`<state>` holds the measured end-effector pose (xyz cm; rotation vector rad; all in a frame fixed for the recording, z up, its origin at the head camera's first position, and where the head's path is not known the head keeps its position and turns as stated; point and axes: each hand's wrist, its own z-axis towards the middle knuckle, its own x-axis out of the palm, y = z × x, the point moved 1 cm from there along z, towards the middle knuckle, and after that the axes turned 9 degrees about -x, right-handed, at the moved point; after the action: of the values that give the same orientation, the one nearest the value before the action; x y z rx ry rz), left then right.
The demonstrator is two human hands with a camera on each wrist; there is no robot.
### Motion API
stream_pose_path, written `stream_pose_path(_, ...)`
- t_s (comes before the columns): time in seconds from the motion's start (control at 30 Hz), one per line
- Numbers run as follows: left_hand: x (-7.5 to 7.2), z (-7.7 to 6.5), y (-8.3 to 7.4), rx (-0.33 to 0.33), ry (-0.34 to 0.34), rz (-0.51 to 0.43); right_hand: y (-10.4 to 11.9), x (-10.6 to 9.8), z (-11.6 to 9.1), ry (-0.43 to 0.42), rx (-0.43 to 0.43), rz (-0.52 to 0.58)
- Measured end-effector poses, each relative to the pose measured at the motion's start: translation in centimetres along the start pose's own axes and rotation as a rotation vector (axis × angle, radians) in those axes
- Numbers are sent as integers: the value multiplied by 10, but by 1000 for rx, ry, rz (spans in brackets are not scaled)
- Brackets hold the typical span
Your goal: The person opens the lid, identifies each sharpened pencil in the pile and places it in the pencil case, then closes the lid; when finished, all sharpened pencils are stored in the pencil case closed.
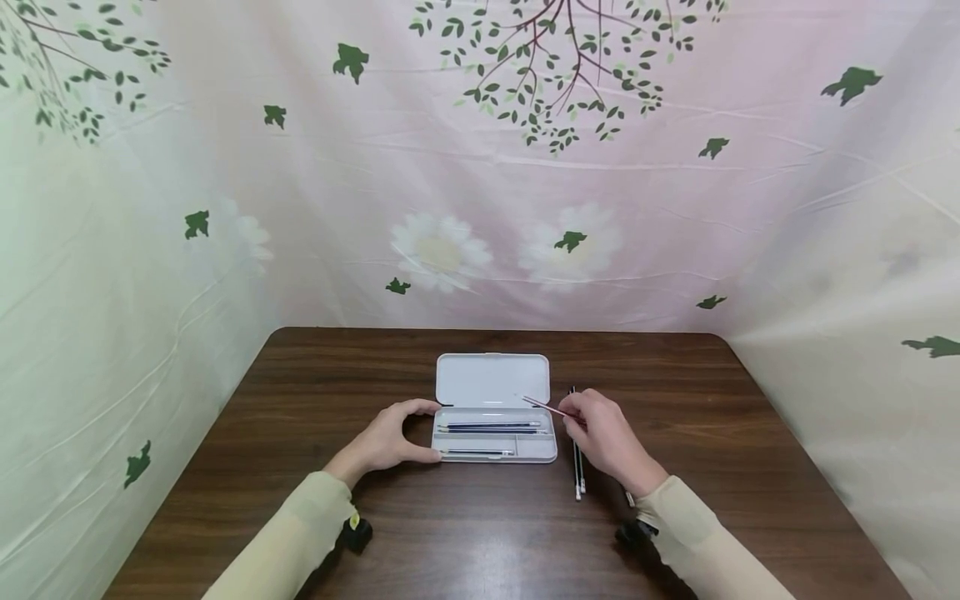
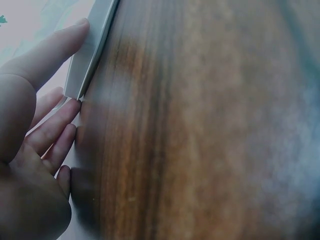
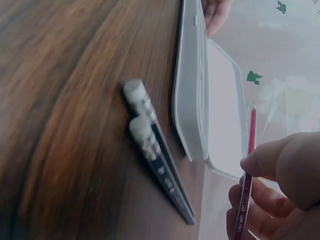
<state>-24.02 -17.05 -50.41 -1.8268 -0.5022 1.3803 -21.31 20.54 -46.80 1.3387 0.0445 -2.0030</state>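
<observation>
A white pencil case (image 1: 536, 448) lies on the table with its lid (image 1: 491, 379) folded back. My left hand (image 1: 386, 437) steadies its left end, thumb at the front corner and fingers toward the back. Dark pencils (image 1: 491, 430) lie in the long rear compartment, and one more pencil (image 1: 476, 452) is in the front one. My right hand (image 1: 607, 433) pinches a red pencil (image 3: 252, 125) between thumb and fingers, holding it over the right end of the case with its tip pointing left. The small front-right compartment has nothing in it.
Two dark pencils with white erasers (image 3: 165, 175) lie on the wooden table (image 1: 360, 367), just right of the case. Another pencil end (image 1: 629, 499) shows by my right wrist. A patterned cloth (image 1: 487, 192) hangs behind and along both sides.
</observation>
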Motion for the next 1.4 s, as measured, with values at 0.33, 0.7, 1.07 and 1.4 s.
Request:
stream_pose_path(0.33, 1, 1, 0, -2, 5, -3, 17, 15, 17, 26, -136, 9)
stream_pose_path(0.7, 0, 2, 1, -15, 4, 10, 37, 39, 38, 93, -181, 19)
stream_pose_path(1.07, 0, 2, 2, -19, 3, 10, 45, 60, 52, 143, -216, 48)
stream_pose_path(1.4, 0, 1, 2, -29, 1, -1, 47, 69, 57, 186, -206, 67)
